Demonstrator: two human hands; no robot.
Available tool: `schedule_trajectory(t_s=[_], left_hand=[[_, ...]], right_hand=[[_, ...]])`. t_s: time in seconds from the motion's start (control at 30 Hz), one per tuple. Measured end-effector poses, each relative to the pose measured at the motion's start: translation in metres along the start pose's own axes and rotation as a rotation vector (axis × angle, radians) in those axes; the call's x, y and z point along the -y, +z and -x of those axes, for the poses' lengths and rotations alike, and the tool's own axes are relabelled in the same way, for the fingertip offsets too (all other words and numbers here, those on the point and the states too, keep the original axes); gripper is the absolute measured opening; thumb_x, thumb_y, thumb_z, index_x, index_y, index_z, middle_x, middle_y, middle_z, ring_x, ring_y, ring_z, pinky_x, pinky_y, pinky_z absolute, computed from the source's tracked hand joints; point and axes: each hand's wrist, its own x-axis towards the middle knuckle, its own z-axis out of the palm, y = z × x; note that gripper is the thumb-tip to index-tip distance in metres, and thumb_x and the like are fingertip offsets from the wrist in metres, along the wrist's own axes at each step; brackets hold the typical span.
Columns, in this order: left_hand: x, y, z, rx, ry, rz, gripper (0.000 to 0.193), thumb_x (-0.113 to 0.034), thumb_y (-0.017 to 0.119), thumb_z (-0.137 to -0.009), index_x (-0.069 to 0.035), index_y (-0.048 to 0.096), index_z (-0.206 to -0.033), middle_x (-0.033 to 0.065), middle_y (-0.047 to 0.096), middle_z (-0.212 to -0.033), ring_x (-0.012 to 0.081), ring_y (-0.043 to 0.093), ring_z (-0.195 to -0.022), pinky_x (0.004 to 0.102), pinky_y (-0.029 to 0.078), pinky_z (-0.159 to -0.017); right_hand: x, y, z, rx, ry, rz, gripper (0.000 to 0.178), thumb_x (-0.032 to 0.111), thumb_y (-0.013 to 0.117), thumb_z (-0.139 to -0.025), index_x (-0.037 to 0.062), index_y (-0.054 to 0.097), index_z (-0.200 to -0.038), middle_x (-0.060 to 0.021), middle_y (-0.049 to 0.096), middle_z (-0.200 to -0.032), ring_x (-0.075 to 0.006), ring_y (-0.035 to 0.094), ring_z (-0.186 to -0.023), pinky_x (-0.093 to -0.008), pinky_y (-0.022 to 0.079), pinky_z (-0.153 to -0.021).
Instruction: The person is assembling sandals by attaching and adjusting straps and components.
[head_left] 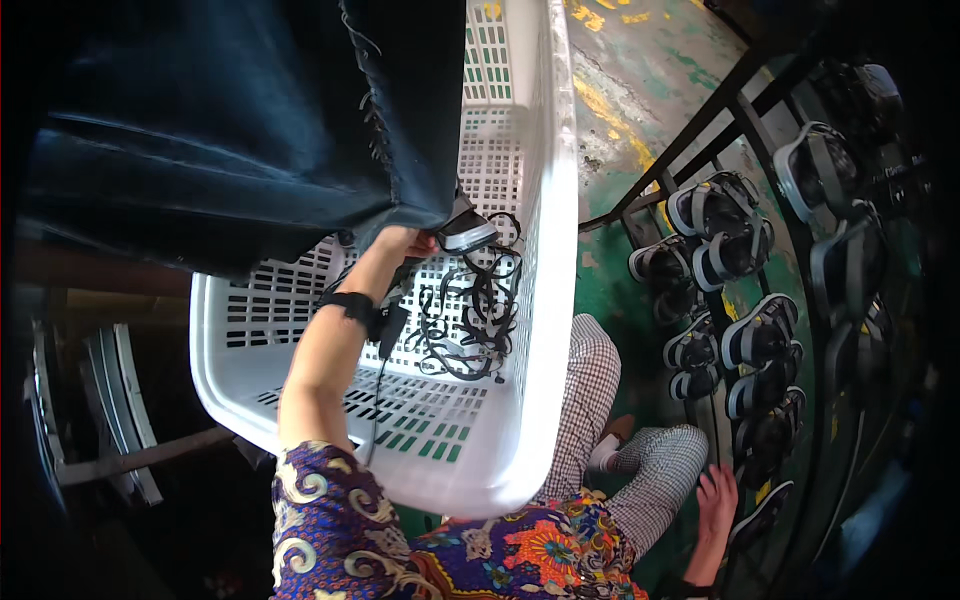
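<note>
My left fingers are closed on something at the far inner wall of the white plastic crate, just under the hem of the dark cloth that hangs over its upper left corner. What they pinch looks like a sandal sole, grey with a pale edge, though the cloth hides most of my left hand, so I cannot tell how firm the grip is. A black band sits on that wrist with a cord trailing down toward the crate's floor.

Just right of the sole, against the crate's right wall, lies a tangle of black sandal straps. To do this pick well I judge I should lift the sole straight up and clear of those loops, so none snags and drags along.

Further right, beyond the crate's rim and over the green painted floor, a black metal rack carries rows of finished sandals. My right hand is low at the rack's near end, fingers spread open and resting against one dark sandal there, gripping nothing that I can see.
</note>
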Motion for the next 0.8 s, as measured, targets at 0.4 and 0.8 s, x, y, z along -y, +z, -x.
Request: schedule_trajectory(t_s=[0.4,0.8], left_hand=[[0.006,0.033,0.386,0.321,0.581,-0.114,0.013,-0.007,0.050,-0.086,0.003,0.057,-0.089,0.0038,0.059,-0.072,0.0121,0.055,-0.058,0.0271,0.047,-0.057],[0.129,0.126,0.436,0.757,0.557,0.142,0.033,-0.032,0.034,-0.099,-0.003,0.046,-0.108,0.0062,0.056,-0.067,0.0179,0.060,-0.065,0.0302,0.049,-0.062]], right_hand=[[0.071,0.213,0.148,1.258,-0.017,-0.230,0.072,0.016,0.059,-0.085,0.0018,0.019,-0.144,-0.0168,0.036,-0.139,-0.0258,0.045,-0.123,-0.0370,0.046,-0.092],[0.009,0.113,0.144,0.815,0.093,-0.607,0.056,-0.002,0.065,-0.077,-0.0001,0.042,-0.128,-0.0115,0.057,-0.119,-0.0232,0.060,-0.104,-0.0362,0.052,-0.089]])
